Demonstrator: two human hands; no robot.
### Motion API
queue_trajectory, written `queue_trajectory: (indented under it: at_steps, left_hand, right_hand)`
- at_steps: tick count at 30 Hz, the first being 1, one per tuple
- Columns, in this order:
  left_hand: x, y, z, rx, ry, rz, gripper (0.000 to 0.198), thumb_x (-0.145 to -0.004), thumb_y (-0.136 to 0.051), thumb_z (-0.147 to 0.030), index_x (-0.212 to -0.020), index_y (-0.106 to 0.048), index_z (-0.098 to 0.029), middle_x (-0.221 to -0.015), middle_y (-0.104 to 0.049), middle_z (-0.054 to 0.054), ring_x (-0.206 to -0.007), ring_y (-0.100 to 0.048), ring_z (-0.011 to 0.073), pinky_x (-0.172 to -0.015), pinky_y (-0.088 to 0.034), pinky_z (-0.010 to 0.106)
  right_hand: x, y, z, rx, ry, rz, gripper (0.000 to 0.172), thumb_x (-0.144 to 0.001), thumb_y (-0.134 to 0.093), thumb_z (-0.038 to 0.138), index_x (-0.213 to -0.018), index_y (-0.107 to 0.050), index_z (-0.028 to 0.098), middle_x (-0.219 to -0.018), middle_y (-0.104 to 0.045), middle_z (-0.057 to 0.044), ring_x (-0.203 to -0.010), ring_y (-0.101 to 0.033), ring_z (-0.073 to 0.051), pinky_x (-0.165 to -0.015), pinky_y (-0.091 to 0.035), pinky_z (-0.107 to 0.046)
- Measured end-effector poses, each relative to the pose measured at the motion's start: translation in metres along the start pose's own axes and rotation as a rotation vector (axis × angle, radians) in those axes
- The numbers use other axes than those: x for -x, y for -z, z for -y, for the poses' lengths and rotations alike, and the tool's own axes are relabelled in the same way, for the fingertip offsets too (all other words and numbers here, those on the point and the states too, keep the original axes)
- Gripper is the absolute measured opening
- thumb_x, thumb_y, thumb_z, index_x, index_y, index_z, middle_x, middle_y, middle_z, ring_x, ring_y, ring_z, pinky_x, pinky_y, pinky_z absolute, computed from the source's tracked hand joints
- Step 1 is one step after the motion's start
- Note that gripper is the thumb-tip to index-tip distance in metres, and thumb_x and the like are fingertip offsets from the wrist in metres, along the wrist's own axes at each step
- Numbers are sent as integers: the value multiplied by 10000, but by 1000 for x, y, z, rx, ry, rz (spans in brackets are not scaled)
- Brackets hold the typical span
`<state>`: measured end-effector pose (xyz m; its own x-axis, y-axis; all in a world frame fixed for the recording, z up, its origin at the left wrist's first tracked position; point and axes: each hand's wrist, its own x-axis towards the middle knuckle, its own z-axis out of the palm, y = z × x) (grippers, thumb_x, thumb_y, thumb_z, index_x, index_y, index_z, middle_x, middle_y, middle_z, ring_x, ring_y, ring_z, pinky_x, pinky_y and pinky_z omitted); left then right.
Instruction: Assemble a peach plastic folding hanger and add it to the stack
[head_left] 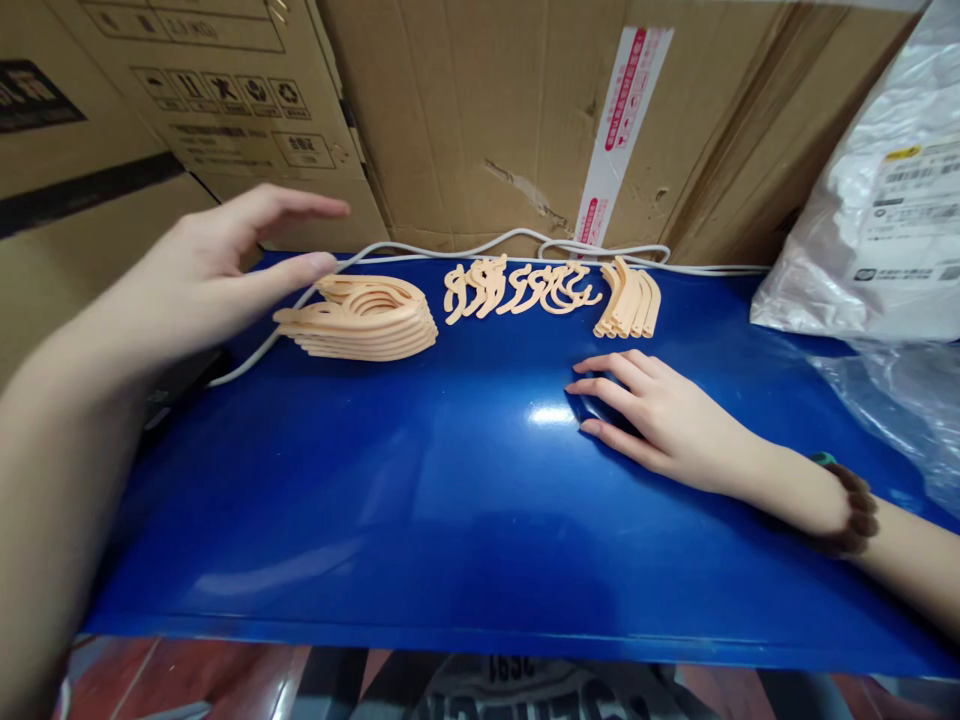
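My left hand [217,260] is raised at the upper left, thumb and fingers apart and holding nothing. Its thumb tip is just above and left of a stack of flat beige plastic pieces [375,325] with curved openings. To the right of the stack lie several small beige hooks [532,288], some overlapping. Further right is a row of curved beige tubes [628,300], side by side. My right hand [652,415] is low over the blue table [420,500], just in front of the tubes, fingers spread with nothing between them.
Cardboard boxes [487,120] stand along the back edge, and a white cable [517,235] runs in front of them. A clear plastic bag with labels [862,230] lies at the right. A dark object [180,385] sits partly hidden behind my left forearm.
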<state>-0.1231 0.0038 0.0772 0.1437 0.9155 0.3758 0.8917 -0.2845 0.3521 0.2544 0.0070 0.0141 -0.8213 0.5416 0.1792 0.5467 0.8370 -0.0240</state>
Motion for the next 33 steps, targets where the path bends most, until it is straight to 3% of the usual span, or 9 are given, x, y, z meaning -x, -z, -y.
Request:
queue_trajectory:
  at_steps: [2,5,9,12,18,20,24,28,33]
  left_hand:
    - [2,-8,-20,-23,-123,-90,452,-967,-440,-401,-1354,-498,-176,-1389,-541,28,-1344,-445,240,-1159,-309,382]
    - [6,-31,-51,48,-351,16,396,-988,-368,-322,-1317,-510,-154,-1430,-502,58,-1451,-284,210,-1217,-209,348]
    - [12,-65,-85,-115,-491,232,425,-981,-386,-303,-1355,-479,-125,-1467,-467,111,-1402,-375,229,-1168,-320,414]
    - [10,-70,-88,-242,-541,272,485,-975,-420,-355,-1391,-453,-105,-1502,-414,145,-1419,-340,267,-1168,-299,438]
    - [-19,-21,-9,-318,-442,250,1069,-735,-360,-876,-1511,-248,-149,-1571,-259,158,-1442,-229,366,-1116,-265,564]
    - [-29,-7,25,-335,-326,319,1221,-613,-369,-941,-1519,-222,-135,-1552,-293,170,-1403,-279,410,-1071,-291,608]
    - [-41,-3,74,-247,-211,462,1363,-453,-518,-940,-1520,-226,-143,-1489,-418,163,-1267,-483,348,-1019,-405,545]
    - [-47,-11,96,-222,-172,491,1399,-409,-512,-960,-1512,-253,-139,-1336,-584,147,-1087,-618,274,-943,-481,526]
    - [-52,-6,93,-267,-84,550,1377,-389,-547,-950,-1490,-303,-160,-1296,-614,110,-1020,-647,242,-906,-508,494]
  right_hand:
    - [0,0,0,-3,0,2,361,-971,-454,400,-1240,-563,186,-1294,-534,-125,-1139,-510,-253,-980,-417,-413]
    - [0,-1,1,-5,1,0,361,-974,-448,401,-1241,-563,187,-1301,-532,-121,-1142,-507,-252,-984,-415,-413]
    - [0,-2,1,5,-2,-3,368,-976,-445,402,-1249,-561,186,-1298,-535,-119,-1136,-506,-252,-983,-415,-415]
    - [1,-2,2,18,-3,-7,373,-979,-438,404,-1253,-562,183,-1299,-536,-120,-1131,-508,-252,-979,-418,-413]
    - [1,-3,1,27,3,-11,371,-983,-428,406,-1243,-567,181,-1303,-540,-121,-1128,-516,-254,-966,-426,-414]
    - [1,-3,1,25,3,-10,371,-982,-430,407,-1244,-566,182,-1303,-540,-120,-1135,-513,-253,-971,-423,-413]
    - [1,-1,1,23,0,-6,366,-980,-434,408,-1238,-567,185,-1297,-542,-115,-1131,-514,-250,-969,-424,-411]
    - [1,-1,1,14,-1,-4,362,-979,-437,405,-1237,-568,187,-1295,-543,-116,-1129,-515,-249,-969,-424,-409]
    - [1,-1,0,10,0,-2,365,-976,-442,404,-1242,-566,188,-1297,-540,-122,-1130,-516,-254,-968,-428,-418]
